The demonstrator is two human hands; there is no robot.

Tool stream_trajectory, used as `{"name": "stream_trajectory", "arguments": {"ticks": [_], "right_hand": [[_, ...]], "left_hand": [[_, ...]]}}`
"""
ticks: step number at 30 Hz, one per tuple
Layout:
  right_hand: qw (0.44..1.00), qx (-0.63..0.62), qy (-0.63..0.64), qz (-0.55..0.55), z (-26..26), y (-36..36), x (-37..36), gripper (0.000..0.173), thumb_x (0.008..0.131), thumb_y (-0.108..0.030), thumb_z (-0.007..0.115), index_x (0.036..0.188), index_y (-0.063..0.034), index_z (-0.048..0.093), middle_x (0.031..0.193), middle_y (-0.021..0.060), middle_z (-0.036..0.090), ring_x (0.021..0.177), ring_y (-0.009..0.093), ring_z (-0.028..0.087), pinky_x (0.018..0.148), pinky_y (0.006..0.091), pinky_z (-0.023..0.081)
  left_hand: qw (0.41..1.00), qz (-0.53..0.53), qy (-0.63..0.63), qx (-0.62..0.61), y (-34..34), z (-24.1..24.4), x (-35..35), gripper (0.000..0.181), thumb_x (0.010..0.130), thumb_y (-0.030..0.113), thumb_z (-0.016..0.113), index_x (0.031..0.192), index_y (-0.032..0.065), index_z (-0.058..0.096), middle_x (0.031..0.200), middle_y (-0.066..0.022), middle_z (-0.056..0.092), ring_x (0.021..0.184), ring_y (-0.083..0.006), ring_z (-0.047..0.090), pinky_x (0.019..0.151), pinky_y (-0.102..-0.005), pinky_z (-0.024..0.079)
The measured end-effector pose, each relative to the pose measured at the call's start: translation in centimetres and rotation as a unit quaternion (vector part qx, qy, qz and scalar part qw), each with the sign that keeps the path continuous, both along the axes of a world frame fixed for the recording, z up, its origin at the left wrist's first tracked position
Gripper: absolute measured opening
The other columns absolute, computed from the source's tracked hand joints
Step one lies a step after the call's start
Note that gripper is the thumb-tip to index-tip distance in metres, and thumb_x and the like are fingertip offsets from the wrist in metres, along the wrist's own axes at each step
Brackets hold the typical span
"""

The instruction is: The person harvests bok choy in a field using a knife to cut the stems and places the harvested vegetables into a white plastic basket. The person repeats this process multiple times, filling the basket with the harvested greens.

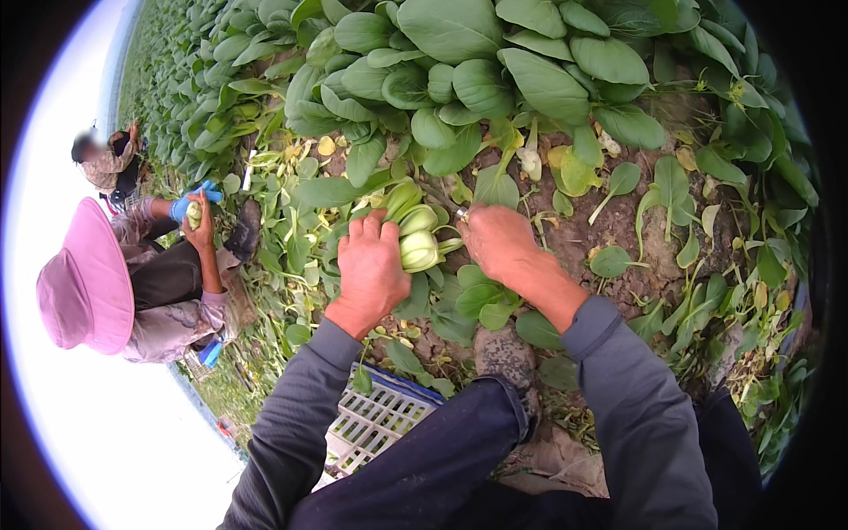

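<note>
My left hand [374,265] grips a bunch of bok choy heads [419,252], with their pale green, rounded bases turned to the right. Its fingers wrap over the stalks, and the leaves trail off to the left, partly under the hand. Just right of the bunch, my right hand [501,240] is closed around the handle of a knife [462,213]. A metal collar shows at the fist, and the thin blade points up and left, beside the uppermost bok choy head. Most of the handle is hidden in my fist. Loose stalks lie between the two hands.
Uncut bok choy plants [457,73] stand in a dense row ahead. Trimmed leaves [611,262] litter the soil. A white slatted plastic crate [381,414] stands by my leg and boot [505,354]. At left crouches a person in a pink hat [99,275]; another person [106,162] is farther off.
</note>
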State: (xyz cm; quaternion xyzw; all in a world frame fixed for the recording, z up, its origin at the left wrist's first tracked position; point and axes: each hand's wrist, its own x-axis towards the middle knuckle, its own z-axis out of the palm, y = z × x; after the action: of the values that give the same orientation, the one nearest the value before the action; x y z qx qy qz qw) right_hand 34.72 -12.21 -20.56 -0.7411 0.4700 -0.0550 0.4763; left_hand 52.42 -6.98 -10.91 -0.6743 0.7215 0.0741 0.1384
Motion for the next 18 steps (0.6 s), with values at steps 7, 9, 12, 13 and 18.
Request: {"name": "stream_trajectory", "arguments": {"ticks": [7, 9, 12, 13, 18], "right_hand": [[1.000, -0.002, -0.016, 0.013, -0.3, 0.0, -0.1, 0.029, 0.093, -0.024, 0.056, 0.091, 0.0052, 0.060, 0.078, 0.0255, 0.064, 0.076, 0.044, 0.064, 0.070, 0.0519, 0.050], [1.000, -0.009, -0.014, 0.018, 0.0, 0.4, -0.4, 0.024, 0.089, -0.018, 0.056, 0.091, 0.0048, 0.060, 0.079, 0.0245, 0.065, 0.077, 0.042, 0.065, 0.070, 0.0501, 0.052], [1.000, -0.009, -0.003, 0.022, 0.5, 1.4, -1.3, 0.016, 0.083, -0.009, 0.058, 0.091, 0.0044, 0.062, 0.081, 0.0227, 0.067, 0.078, 0.039, 0.068, 0.070, 0.0470, 0.054], [1.000, -0.012, -0.001, 0.016, 0.4, 1.8, -1.2, 0.017, 0.083, -0.010, 0.059, 0.091, 0.0047, 0.061, 0.081, 0.0227, 0.067, 0.077, 0.039, 0.068, 0.069, 0.0472, 0.054], [0.999, -0.001, 0.002, -0.032, 1.1, 2.2, -1.9, 0.025, 0.089, -0.020, 0.061, 0.092, 0.0051, 0.060, 0.077, 0.0228, 0.066, 0.073, 0.039, 0.067, 0.065, 0.0488, 0.053]], "left_hand": [[1.000, 0.017, 0.004, -0.015, 0.7, -0.2, 0.0, 0.044, 0.059, 0.005, 0.070, 0.101, 0.0004, 0.060, 0.125, -0.0160, 0.056, 0.108, -0.0364, 0.054, 0.086, -0.0467, 0.046], [0.999, 0.026, -0.007, -0.017, 0.8, -0.6, 0.2, 0.050, 0.055, 0.007, 0.076, 0.102, 0.0026, 0.060, 0.123, -0.0136, 0.057, 0.108, -0.0352, 0.054, 0.088, -0.0453, 0.045], [0.996, 0.077, 0.040, -0.019, 1.9, -1.2, 0.6, 0.049, 0.056, 0.008, 0.077, 0.102, 0.0025, 0.060, 0.122, -0.0139, 0.058, 0.106, -0.0352, 0.055, 0.087, -0.0446, 0.046], [0.996, 0.070, 0.041, -0.030, 1.9, -1.3, 0.5, 0.049, 0.057, 0.009, 0.078, 0.102, 0.0023, 0.060, 0.121, -0.0140, 0.058, 0.105, -0.0353, 0.055, 0.086, -0.0444, 0.046], [0.972, 0.155, 0.160, -0.078, 2.6, -1.2, 1.4, 0.055, 0.059, 0.007, 0.078, 0.110, 0.0009, 0.059, 0.115, -0.0162, 0.060, 0.104, -0.0354, 0.058, 0.089, -0.0426, 0.048]]}}
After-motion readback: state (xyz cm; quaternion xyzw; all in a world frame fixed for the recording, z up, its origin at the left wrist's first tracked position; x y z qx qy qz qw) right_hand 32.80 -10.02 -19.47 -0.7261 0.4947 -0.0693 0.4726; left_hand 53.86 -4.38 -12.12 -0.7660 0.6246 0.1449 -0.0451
